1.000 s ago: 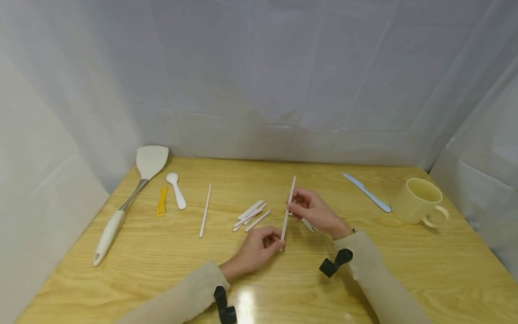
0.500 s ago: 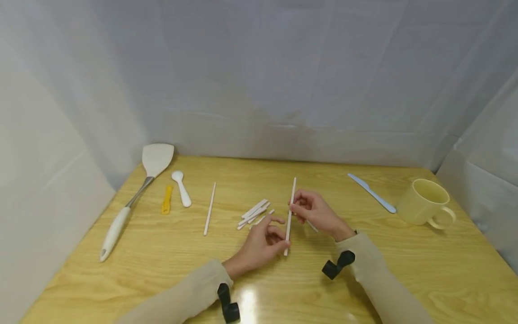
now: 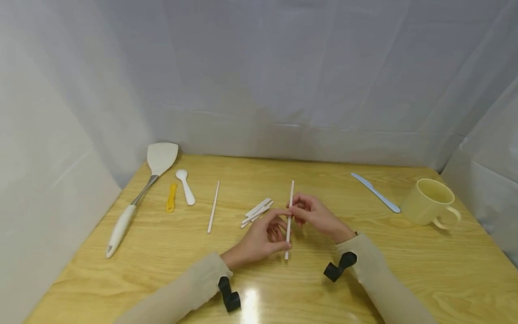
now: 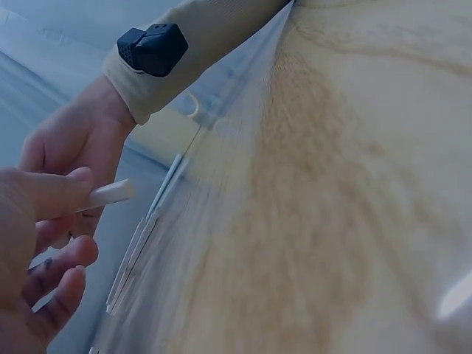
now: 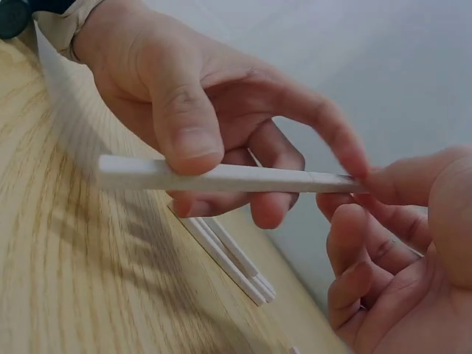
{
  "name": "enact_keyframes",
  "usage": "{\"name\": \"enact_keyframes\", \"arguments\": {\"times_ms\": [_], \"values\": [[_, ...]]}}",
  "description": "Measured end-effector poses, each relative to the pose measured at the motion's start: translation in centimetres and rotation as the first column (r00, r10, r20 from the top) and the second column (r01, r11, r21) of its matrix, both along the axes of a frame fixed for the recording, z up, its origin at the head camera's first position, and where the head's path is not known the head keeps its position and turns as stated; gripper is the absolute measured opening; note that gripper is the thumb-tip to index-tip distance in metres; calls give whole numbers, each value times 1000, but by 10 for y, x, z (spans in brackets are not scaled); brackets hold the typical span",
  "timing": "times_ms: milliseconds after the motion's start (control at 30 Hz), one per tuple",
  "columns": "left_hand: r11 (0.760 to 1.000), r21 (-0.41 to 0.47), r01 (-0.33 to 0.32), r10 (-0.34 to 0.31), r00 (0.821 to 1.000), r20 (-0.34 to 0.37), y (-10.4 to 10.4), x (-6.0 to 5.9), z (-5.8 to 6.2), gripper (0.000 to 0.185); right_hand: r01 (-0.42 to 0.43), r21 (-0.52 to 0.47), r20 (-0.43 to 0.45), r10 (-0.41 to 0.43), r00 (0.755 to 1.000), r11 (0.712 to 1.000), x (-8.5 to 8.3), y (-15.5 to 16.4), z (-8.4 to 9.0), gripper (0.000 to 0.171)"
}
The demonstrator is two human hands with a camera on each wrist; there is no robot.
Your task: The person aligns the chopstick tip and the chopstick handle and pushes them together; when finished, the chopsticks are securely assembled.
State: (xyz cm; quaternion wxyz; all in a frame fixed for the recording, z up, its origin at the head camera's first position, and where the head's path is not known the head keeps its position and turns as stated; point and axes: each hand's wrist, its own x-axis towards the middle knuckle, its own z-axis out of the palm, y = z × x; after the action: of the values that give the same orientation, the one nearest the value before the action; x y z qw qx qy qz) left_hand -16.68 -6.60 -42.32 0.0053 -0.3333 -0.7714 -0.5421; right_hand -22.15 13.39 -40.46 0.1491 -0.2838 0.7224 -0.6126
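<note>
Wooden tabletop: upright mug, held stick

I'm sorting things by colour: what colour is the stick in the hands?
The stick is white, showing best in the right wrist view.

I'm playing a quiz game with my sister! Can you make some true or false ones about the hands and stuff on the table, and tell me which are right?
1. The left hand and right hand hold the same stick. True.
2. The knife lies near the mug. True.
3. The mug lies on its side. False: it stands upright.
4. The spatula lies farther left than the spoon. True.
5. The knife is red. False: it is light blue.
6. The spoon is inside the mug. False: it lies on the table.
</note>
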Motion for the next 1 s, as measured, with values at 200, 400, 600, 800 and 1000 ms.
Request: {"name": "enact_keyframes", "arguments": {"times_ms": [200, 400, 600, 800, 1000], "values": [[1000, -12, 14, -13, 999, 53, -8, -8, -7, 67, 10, 38, 35, -11, 999, 999, -1, 5, 3, 21], [998, -39, -45, 47, 997, 63, -30, -13, -9, 68, 100, 155, 9, -102, 995, 983, -2, 18, 0, 29], [976, -143, -162, 167, 986, 28, -64, -13, -10, 68, 135, 178, -22, -133, 991, 975, -5, 30, -11, 20], [961, -153, -232, 233, 972, -14, -83, -16, -12, 69, 148, 282, -100, -125, 987, 948, -4, 43, -19, 15], [948, -155, -277, 265, 959, -96, -96, -20, -15, 68, 213, 392, -246, -121, 962, 895, -6, 54, -19, 14]]}}
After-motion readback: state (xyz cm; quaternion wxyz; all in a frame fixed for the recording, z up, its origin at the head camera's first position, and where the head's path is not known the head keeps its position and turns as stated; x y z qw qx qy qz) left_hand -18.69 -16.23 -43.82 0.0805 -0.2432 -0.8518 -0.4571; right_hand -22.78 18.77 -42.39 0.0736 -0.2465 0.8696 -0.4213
